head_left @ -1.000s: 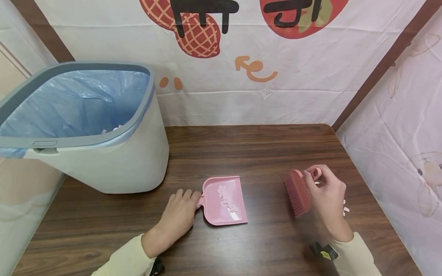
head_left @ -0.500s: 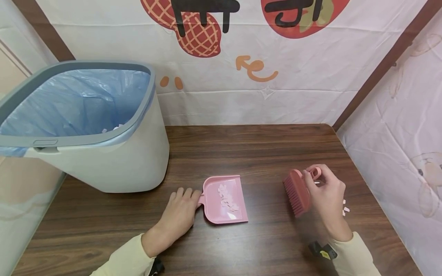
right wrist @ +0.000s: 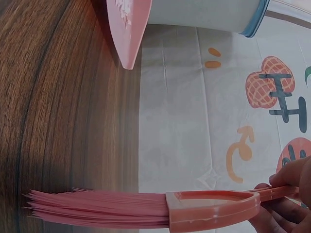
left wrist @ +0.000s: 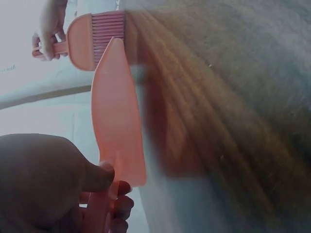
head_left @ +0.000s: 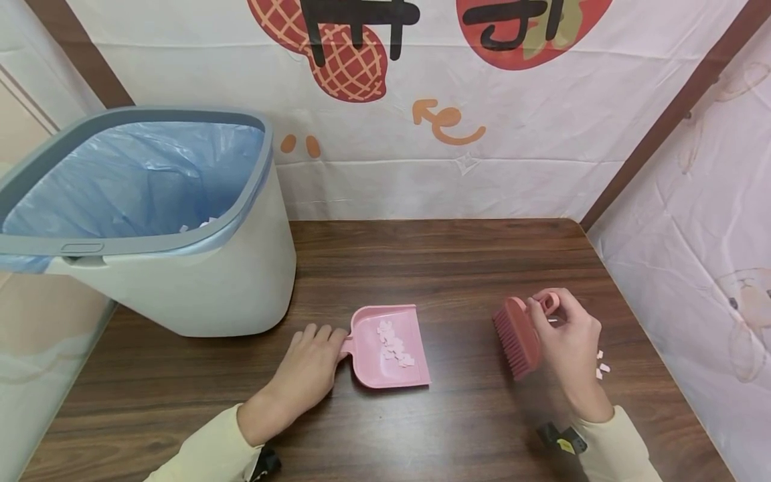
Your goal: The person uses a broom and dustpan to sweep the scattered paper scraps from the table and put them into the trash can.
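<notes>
A pink dustpan (head_left: 367, 371) bearing a small heap of paper scraps (head_left: 391, 345) lies in the middle of the head view. My left hand (head_left: 310, 368) grips its handle, thumb on top and fingers beneath in the left wrist view. Over at the right, my right hand (head_left: 569, 345) pinches the handle of a pink hand brush (head_left: 523, 335), its bristles (right wrist: 97, 208) pointing down toward the wood. The dustpan's open edge faces the brush, with bare wood between them. A few loose white scraps (head_left: 602, 367) lie to the right of my right hand.
A tall white bin (head_left: 241, 288) with a grey rim and blue liner (head_left: 150, 174) stands at the left, some scraps inside it. The brown wooden table (head_left: 434, 261) ends at a printed cloth (head_left: 530, 127) behind and at the right.
My left hand and the dustpan have shifted slightly to the left. The right hand and brush have barely moved.
</notes>
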The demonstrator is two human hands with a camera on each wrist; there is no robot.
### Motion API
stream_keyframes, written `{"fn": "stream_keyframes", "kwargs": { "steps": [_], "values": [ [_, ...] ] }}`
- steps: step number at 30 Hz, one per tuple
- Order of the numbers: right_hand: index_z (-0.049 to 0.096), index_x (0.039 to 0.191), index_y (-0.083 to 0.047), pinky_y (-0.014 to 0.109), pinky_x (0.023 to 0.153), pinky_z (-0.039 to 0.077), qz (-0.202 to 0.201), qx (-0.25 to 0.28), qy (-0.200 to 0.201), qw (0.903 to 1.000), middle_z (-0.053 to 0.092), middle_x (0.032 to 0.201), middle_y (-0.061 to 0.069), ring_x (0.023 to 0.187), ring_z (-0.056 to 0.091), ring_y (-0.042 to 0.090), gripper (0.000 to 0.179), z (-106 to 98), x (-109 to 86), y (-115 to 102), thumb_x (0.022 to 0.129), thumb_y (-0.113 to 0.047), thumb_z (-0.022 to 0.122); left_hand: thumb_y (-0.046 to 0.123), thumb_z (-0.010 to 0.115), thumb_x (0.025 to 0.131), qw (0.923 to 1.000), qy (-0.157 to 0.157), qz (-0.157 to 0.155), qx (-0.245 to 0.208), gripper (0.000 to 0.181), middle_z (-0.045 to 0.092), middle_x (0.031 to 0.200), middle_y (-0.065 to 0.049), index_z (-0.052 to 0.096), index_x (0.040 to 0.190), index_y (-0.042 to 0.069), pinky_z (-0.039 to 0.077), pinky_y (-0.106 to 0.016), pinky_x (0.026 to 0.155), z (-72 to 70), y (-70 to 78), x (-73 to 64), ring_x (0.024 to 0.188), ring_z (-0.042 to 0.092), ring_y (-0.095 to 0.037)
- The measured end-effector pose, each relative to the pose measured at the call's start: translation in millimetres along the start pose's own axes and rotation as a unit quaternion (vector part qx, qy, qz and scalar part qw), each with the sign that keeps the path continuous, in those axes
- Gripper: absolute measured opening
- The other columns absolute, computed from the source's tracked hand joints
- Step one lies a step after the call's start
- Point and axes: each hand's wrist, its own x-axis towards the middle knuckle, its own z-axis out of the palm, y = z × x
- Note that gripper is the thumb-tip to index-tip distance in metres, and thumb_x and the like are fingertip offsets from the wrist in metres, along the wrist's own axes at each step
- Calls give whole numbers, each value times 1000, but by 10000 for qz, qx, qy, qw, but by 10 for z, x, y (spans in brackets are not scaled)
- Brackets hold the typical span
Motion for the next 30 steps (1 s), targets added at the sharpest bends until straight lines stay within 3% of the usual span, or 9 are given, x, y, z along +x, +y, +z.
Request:
{"fn": "stream_keyframes", "kwargs": {
  "steps": [8,17,30],
  "values": [
    [70,90,-1,4,58,46,-16,-19,-2,10000,68,76,7,68,58,-13,6,-1,-3,-3,89,2,74,16,71,95,9997,84,184,-99,19,60,87,-6,64,108,6,42,-41,72,-146,-28,-1,81,52,-28],
    [69,89,-1,4,58,45,-48,-56,-24,10000,67,75,7,68,56,-15,7,4,-1,-7,88,2,74,15,72,95,9995,139,153,-229,17,65,92,-8,66,109,6,45,-43,75,-363,-95,47,86,56,-31],
    [69,89,-2,4,58,44,-25,-107,-31,9999,68,75,7,70,56,-17,6,20,3,-15,88,2,75,15,72,95,9980,-328,286,-467,18,66,93,-4,67,111,8,44,-40,74,-633,-93,111,82,53,-23]
  ]
}}
